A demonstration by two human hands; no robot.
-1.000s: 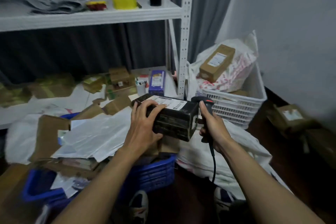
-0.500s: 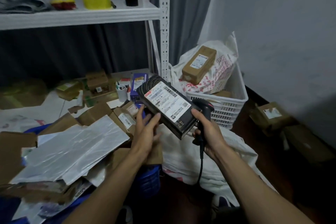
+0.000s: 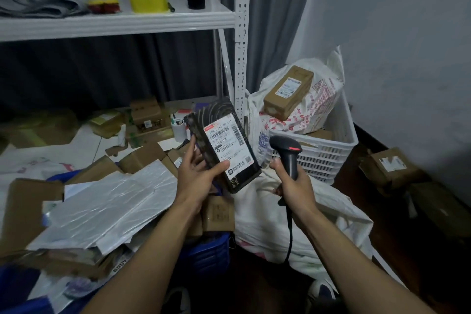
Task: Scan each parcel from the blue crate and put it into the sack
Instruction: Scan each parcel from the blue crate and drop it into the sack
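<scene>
Grips are both occupied. Beside the white sack [image 3: 270, 214] and above the blue crate [image 3: 206, 250], the black parcel [image 3: 216, 120] is held up by the left hand [image 3: 196, 173], thumb pressed on its lower face. The scanner [image 3: 286, 150] is clasped by the right hand [image 3: 293, 183], just beside it. For a clean read, the label [image 3: 228, 144] is best held flat, the barcode left uncovered, and the scanner head aimed squarely at it.

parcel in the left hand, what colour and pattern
The parcel is black with thin pale curved lines, plus a white label; best in the head view.
</scene>
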